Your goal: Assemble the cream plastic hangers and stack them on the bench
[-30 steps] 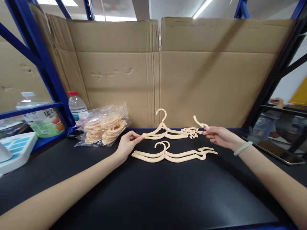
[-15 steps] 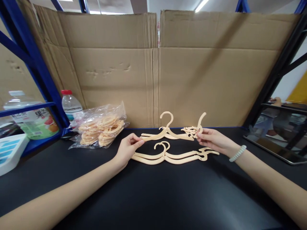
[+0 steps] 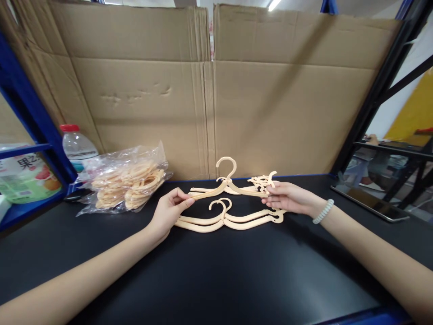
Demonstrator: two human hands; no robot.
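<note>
A cream plastic clothes hanger (image 3: 211,194) is held up a little above the black table, its hook upright. My left hand (image 3: 167,212) pinches its left end between thumb and fingertips. At its right end my right hand (image 3: 291,198) is closed on a small curved cream hanger piece (image 3: 272,177), whose tip sticks up above the fingers. The fingers hide whether the piece and the hanger are joined. Two more cream hangers (image 3: 246,225) lie overlapped on the table just nearer to me. Behind the held hanger lie another hanger and several small cream pieces (image 3: 259,181).
A clear plastic bag (image 3: 128,180) of cream hanger parts lies at the left, by a red-capped bottle (image 3: 79,146) and a labelled jug (image 3: 30,176). Cardboard (image 3: 287,113) walls the back. A flat dark tablet-like device (image 3: 368,203) lies at the right.
My right hand has moved inward to the hanger's right end, and the curved piece has tipped lower. My left hand keeps its pinch. The whole view has shifted slightly.
</note>
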